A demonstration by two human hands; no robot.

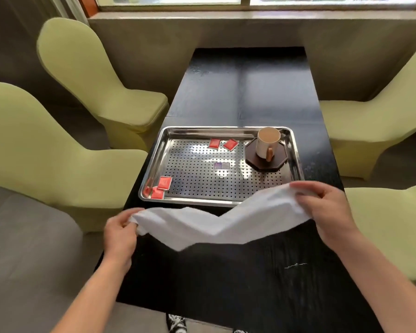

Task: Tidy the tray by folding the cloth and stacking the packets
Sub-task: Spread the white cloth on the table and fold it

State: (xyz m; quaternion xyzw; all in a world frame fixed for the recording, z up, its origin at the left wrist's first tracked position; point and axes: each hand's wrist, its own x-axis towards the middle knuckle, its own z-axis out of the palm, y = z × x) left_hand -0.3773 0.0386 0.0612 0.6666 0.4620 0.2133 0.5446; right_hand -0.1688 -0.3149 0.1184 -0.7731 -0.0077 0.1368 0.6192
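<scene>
1. Your left hand and right hand each grip one end of the white cloth, stretched above the tabletop.
2. Four red packets lie scattered in the tray.

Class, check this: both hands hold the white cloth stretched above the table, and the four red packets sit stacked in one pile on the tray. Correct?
Not quite. The red packets are not stacked: two lie near the tray's far edge, the others in its near-left corner, as the head view shows. Both hands do hold the white cloth.

hands stretching cloth, tray beyond
</scene>
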